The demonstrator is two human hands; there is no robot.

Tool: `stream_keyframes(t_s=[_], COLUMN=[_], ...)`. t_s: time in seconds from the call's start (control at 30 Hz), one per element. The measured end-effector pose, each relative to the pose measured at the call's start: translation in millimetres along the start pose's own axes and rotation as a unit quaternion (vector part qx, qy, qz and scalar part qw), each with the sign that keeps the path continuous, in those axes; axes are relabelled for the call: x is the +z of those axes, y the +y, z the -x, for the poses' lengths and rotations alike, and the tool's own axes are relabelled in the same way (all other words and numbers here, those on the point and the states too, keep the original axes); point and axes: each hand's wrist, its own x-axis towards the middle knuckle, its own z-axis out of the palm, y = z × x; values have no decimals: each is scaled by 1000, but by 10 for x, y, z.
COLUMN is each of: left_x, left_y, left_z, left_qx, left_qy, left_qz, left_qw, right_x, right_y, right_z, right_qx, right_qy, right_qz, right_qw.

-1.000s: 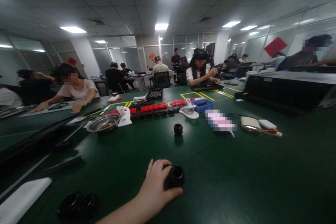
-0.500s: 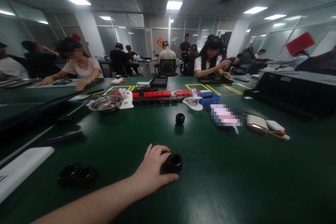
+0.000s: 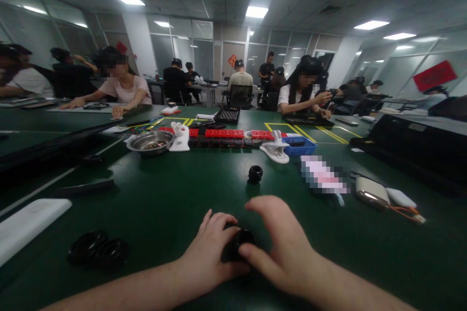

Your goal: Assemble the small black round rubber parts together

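My left hand (image 3: 206, 248) is wrapped around a black hollow ring-shaped part (image 3: 243, 237) low in the middle of the head view, with its opening facing up toward me. My right hand (image 3: 288, 248) is at the part's right side, index finger and thumb spread wide. Its thumb tip overlaps the part's rim; whether it presses there I cannot tell. Farther out on the green table (image 3: 175, 184) stands a similar black ringed part (image 3: 255, 174). Two more black rings lie side by side at lower left, one ring (image 3: 87, 247) partly behind the other ring (image 3: 112, 253).
A metal bowl (image 3: 150, 144) with small pieces, white clamp-like stands (image 3: 179, 137), a red-and-black strip (image 3: 224, 133) and a blue tray (image 3: 304, 147) line the table's middle. A power bank (image 3: 372, 192) with an orange cable lies right. A white board (image 3: 32, 226) is left. Co-workers sit opposite.
My right hand has come in from the right, reaching the black ring-shaped part. The left hand keeps its grip on it. The whole view has shifted slightly.
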Motion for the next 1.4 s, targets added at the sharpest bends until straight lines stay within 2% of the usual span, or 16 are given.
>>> stream_keyframes(t_s=[0.17,0.33,0.4,0.5,0.57,0.7,0.77,0.93,1.0,1.1,1.17,1.33,1.4], left_x=[22,2,3,20,38,60,56,39,38,34,27,33,49], left_y=[-1,-16,-37,-72,-89,-101,-98,-75,-71,-71,-68,-70,-88], left_z=[-28,-57,-66,-74,-75,-69,-63,-55,-56,-57,-55,-55,-58], left_qx=[-10,-15,-13,-11,-10,-2,3,1,-1,-3,-1,1,4], left_qy=[-9,-29,-39,-44,-42,-28,-25,-13,-20,-25,-25,-17,-18], left_qz=[-9,10,13,9,5,1,2,1,1,6,10,12,9], left_qw=[1000,999,999,999,999,1000,1000,1000,1000,1000,1000,1000,1000], right_x=[278,307,312,339,351,368,387,398,367,324,325,382,371], right_y=[93,210,229,230,233,290,318,279,257,269,296,301,282], right_z=[91,170,172,154,143,167,196,203,181,181,209,222,187], right_qx=[-33,-77,-44,47,64,-45,-57,76,62,-27,-47,79,71], right_qy=[-17,-48,-54,-70,-90,-123,-112,-57,-70,-114,-115,-45,-60], right_qz=[-44,-151,-156,-144,-148,-196,-194,-178,-184,-206,-199,-189,-200], right_qw=[998,984,985,986,983,972,973,979,978,972,972,978,975])
